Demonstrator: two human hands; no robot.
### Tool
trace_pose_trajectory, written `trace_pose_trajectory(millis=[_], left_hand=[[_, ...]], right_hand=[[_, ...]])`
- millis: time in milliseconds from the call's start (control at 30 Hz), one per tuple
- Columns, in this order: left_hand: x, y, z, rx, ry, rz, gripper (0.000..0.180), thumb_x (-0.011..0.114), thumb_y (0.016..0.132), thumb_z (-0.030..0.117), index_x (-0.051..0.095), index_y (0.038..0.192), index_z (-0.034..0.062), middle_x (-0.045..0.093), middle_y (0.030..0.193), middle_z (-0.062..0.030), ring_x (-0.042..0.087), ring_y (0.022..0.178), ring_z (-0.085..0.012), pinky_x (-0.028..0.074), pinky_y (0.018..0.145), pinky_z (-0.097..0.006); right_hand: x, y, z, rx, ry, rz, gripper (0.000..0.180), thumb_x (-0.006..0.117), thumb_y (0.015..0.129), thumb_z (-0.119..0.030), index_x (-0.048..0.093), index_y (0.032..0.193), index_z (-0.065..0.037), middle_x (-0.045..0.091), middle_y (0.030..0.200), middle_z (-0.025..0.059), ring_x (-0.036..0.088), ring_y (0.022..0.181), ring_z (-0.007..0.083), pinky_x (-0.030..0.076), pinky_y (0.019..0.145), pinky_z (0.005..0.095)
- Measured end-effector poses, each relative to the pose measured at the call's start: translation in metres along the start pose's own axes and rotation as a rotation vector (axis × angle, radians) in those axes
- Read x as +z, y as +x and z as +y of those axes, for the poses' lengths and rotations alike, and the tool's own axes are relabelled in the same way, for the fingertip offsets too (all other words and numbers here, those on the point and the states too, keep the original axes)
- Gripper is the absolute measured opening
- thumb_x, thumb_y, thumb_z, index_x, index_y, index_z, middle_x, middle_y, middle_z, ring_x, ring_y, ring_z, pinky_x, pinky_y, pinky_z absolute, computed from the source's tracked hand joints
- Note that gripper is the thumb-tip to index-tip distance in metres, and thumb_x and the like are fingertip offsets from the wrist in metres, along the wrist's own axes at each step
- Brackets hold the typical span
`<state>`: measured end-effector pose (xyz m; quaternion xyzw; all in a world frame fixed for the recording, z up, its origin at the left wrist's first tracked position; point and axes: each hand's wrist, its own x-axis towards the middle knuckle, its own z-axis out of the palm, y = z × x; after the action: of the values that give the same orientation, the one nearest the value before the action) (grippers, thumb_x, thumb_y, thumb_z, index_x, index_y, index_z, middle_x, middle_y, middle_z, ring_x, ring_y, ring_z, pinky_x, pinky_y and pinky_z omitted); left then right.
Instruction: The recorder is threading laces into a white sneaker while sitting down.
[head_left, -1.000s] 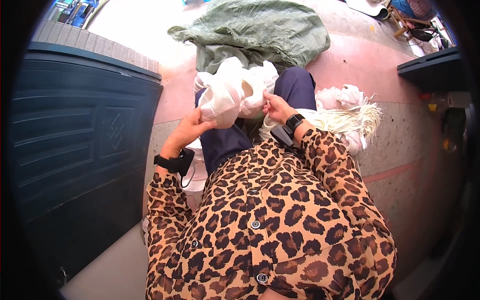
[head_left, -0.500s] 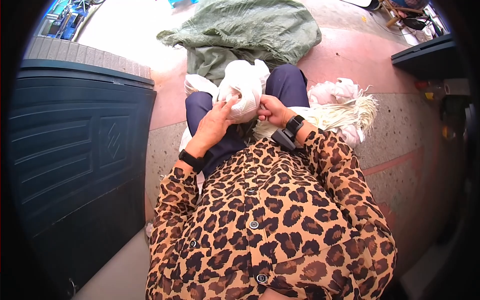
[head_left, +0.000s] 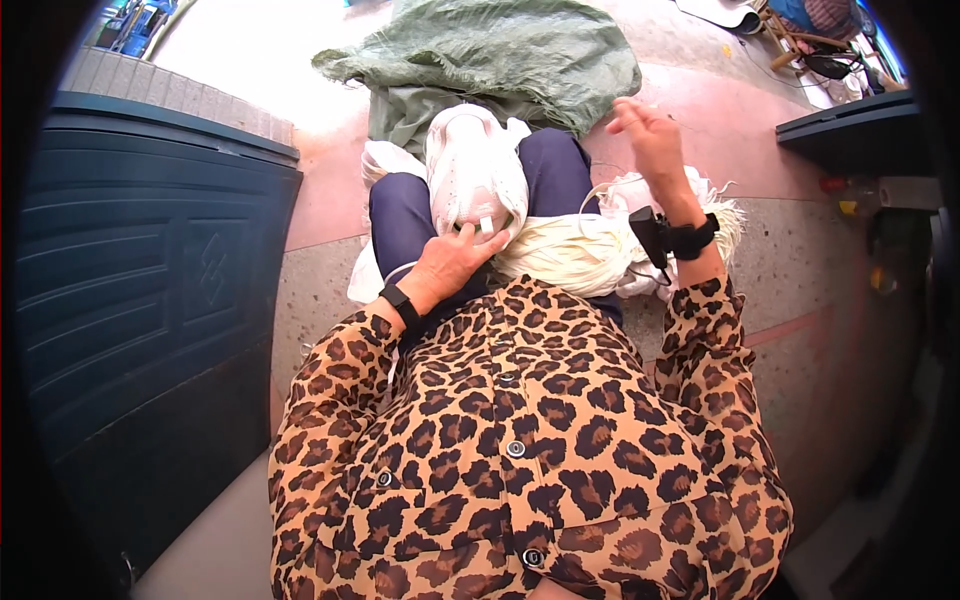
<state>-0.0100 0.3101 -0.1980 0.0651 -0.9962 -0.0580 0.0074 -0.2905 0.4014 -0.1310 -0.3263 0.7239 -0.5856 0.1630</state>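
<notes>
Between my knees rests a rounded white, faintly pink fabric piece with a small white tab at its near end. My left hand grips that near end, fingers bent over its edge. Raised out to the right, above the floor, is my right hand. Its fingers are pinched together, and whatever may be between them is too fine to make out. A bundle of long cream strands lies across my right thigh, and one loose strand arcs up from it below my right wrist.
A crumpled green woven sack lies on the floor beyond my knees. White cloth shows beside my left knee. A dark blue panelled door stands at the left, and another dark panel juts in at the right.
My right hand has left the white piece and swung up and to the right. My left hand has shifted down to the piece's near end. The white piece has been turned, showing its tab.
</notes>
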Motion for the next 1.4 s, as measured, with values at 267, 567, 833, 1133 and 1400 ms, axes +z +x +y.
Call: trace_pose_trajectory(millis=[267, 567, 833, 1133, 1400], left_hand=[[-0.002, -0.002, 0.012, -0.003, -0.027, -0.030, 0.047, 0.045, 0.078, 0.010, 0.040, 0.123, 0.0263, 0.050, 0.077, -0.0096, 0.057, 0.056, -0.0213, 0.046, 0.043, -0.030], [-0.039, -0.005, 0.010, -0.052, -0.085, 0.081, 0.031, 0.057, 0.071, 0.010, 0.053, 0.102, 0.0118, 0.054, 0.086, -0.0043, 0.054, 0.075, -0.0235, 0.045, 0.061, -0.035], [-0.039, 0.035, -0.049, -0.554, -0.662, 0.306, 0.019, 0.054, 0.079, 0.013, 0.060, 0.087, -0.0033, 0.061, 0.078, -0.0176, 0.060, 0.073, -0.0283, 0.045, 0.066, -0.034], [-0.002, 0.072, -0.073, -0.579, -0.459, 0.115, 0.032, 0.065, 0.070, 0.026, 0.059, 0.083, -0.0032, 0.060, 0.073, -0.0184, 0.060, 0.068, -0.0275, 0.045, 0.062, -0.034], [-0.009, 0.081, -0.071, -0.628, -0.503, 0.118, 0.030, 0.066, 0.068, 0.026, 0.062, 0.074, -0.0029, 0.059, 0.066, -0.0171, 0.059, 0.061, -0.0253, 0.045, 0.059, -0.034]], right_hand=[[0.089, -0.084, 0.036, -0.010, -0.594, -0.582, 0.037, 0.059, 0.073, -0.039, 0.057, 0.077, -0.003, 0.059, 0.075, 0.0163, 0.058, 0.072, 0.0339, 0.045, 0.063, 0.0416], [0.080, -0.072, 0.048, -0.190, -0.469, -0.554, 0.024, 0.040, 0.087, -0.025, 0.052, 0.091, -0.004, 0.059, 0.079, 0.0191, 0.056, 0.078, 0.0367, 0.044, 0.067, 0.0436], [0.064, -0.021, -0.020, -0.270, -0.558, -0.486, 0.034, 0.042, 0.086, -0.015, 0.033, 0.114, 0.001, 0.058, 0.073, 0.0219, 0.057, 0.067, 0.0381, 0.044, 0.061, 0.0455], [0.091, -0.020, 0.018, -0.109, -0.344, -0.544, 0.031, 0.042, 0.086, -0.025, 0.055, 0.079, 0.002, 0.057, 0.076, 0.0219, 0.055, 0.073, 0.0367, 0.042, 0.066, 0.0420], [0.112, -0.028, 0.054, 0.163, 0.056, -0.472, 0.026, 0.048, 0.081, -0.021, 0.061, 0.080, 0.001, 0.058, 0.070, 0.0199, 0.056, 0.062, 0.0284, 0.042, 0.059, 0.0347]])
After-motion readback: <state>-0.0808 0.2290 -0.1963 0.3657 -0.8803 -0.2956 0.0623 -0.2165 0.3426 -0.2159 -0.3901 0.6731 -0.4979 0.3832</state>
